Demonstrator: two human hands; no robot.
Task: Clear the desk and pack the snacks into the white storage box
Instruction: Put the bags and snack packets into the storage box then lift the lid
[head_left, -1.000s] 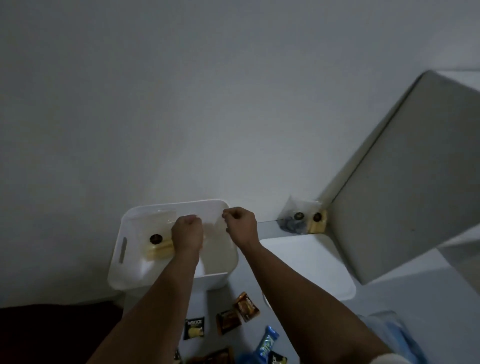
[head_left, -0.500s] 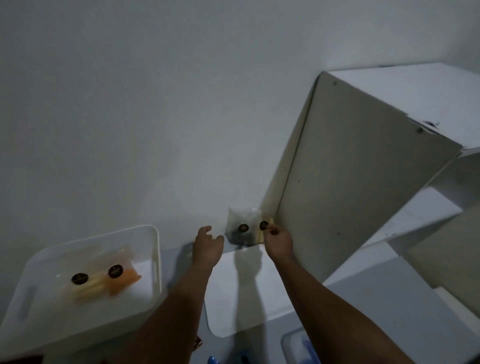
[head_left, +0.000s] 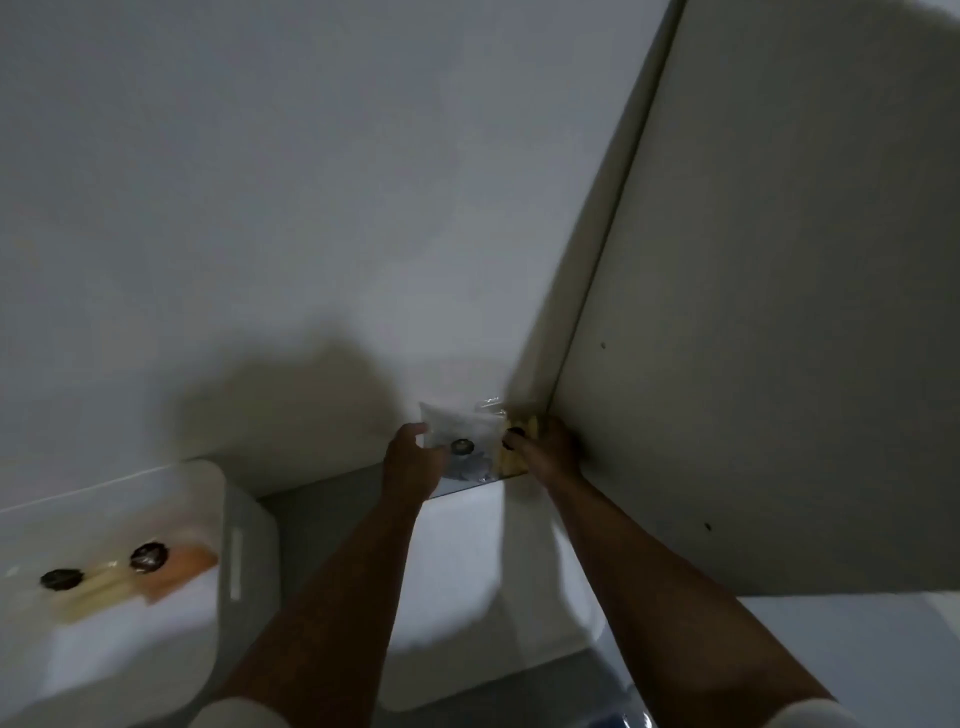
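Hands have left the white storage box, which now sits at the lower left of the frame, and gone to the two clear snack bags that lean against the wall at centre right, hard against the side panel of the white cabinet. One second ago both hands were over the box; half a second ago they were just short of the bags; now they are on them.

The left hand has its thumb and fingers curled round the left edge of the clear bag with dark contents, pinching it. The right hand is pressed onto the bag of yellow snacks at the foot of the cabinet; motion blur makes it hard to say whether the fingers have closed on it or only touch it.

Inside the box lie two packets already stowed, a pale yellow packet and an orange packet, each bearing a dark round sticker, side by side on the floor of the box.

So packing is partly done, and this reach looks like the pick-up of the next pair. The flat white lid lies on the desk between the arms, below the bags, so the box is not yet closed. Both bags would then have to travel to the lower left to join the others.
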